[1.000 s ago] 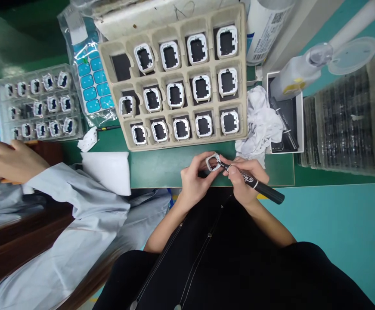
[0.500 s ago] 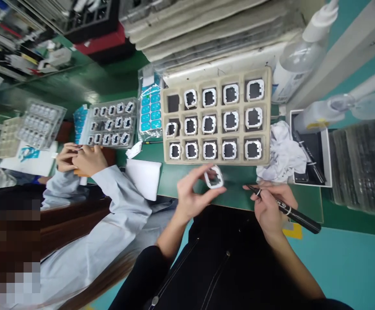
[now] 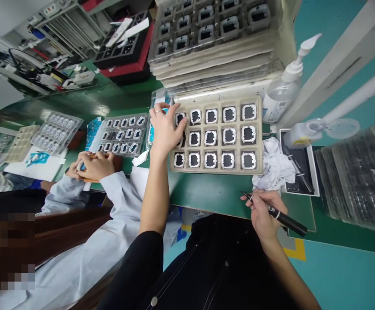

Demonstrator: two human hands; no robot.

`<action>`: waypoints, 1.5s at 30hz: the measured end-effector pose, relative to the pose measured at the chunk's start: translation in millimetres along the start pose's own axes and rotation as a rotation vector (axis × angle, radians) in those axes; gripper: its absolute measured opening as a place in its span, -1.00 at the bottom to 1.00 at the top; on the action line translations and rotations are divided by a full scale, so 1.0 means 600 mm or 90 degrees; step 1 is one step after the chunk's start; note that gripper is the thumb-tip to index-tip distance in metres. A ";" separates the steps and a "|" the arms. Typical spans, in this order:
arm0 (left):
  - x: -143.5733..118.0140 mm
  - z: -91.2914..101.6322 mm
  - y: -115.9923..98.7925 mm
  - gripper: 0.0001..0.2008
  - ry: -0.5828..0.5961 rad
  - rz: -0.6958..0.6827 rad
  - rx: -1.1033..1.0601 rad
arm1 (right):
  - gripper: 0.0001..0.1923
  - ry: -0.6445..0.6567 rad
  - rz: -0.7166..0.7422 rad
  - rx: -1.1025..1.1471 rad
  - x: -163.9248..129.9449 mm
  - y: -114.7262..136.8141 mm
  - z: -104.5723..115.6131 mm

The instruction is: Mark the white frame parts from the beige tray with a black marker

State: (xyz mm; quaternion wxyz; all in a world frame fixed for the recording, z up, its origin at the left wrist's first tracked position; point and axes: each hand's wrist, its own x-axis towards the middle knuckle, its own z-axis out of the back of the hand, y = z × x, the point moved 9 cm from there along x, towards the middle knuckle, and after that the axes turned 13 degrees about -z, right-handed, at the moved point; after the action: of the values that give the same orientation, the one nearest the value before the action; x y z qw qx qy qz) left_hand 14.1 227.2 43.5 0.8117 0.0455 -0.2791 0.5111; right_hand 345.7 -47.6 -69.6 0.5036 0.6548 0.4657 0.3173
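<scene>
Seemingly left hand point(image 3: 164, 129) hides a frame; right hand point(image 3: 262, 213) fingers grip marker point(image 3: 276, 214).

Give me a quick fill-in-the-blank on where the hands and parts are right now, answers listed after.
1. The left hand rests on the ____ column of the beige tray.
2. The right hand grips a black ____.
3. The white cloth lies on the tray's ____ side.
4. The pump bottle stands ____ the tray's far right corner.

Missing words: leftmost; marker; right; beside
</scene>
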 end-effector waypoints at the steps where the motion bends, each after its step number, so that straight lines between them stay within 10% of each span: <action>1: 0.004 -0.003 -0.010 -0.54 -0.002 -0.011 0.003 | -0.80 -0.002 -0.002 -0.001 0.000 -0.001 0.000; 8: 0.054 -0.047 -0.021 -0.61 0.048 -0.047 -0.033 | -0.78 -0.018 -0.016 -0.015 0.002 -0.013 0.007; 21: 0.054 -0.030 -0.086 -0.52 0.048 -0.162 -0.156 | -0.74 -0.016 -0.003 -0.005 0.004 -0.006 0.001; 28: -0.097 0.059 -0.194 -0.49 -0.161 -0.105 -0.489 | -0.75 -0.036 0.024 -0.002 0.000 0.002 0.001; 36: -0.319 -0.081 -0.318 -0.38 0.033 0.209 -0.794 | -0.84 -0.092 0.120 -0.018 -0.015 0.022 0.002; 45: -0.345 -0.123 -0.338 -0.47 0.073 0.186 -0.751 | -0.88 -0.009 0.147 -0.184 -0.016 0.033 -0.032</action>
State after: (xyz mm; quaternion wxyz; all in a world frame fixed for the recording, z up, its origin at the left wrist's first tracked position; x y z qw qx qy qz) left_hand 150.9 -8.8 -79.2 0.6351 -0.4783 -0.4744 0.3778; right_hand 330.7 -50.9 -44.6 0.5559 0.6270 0.3338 0.4318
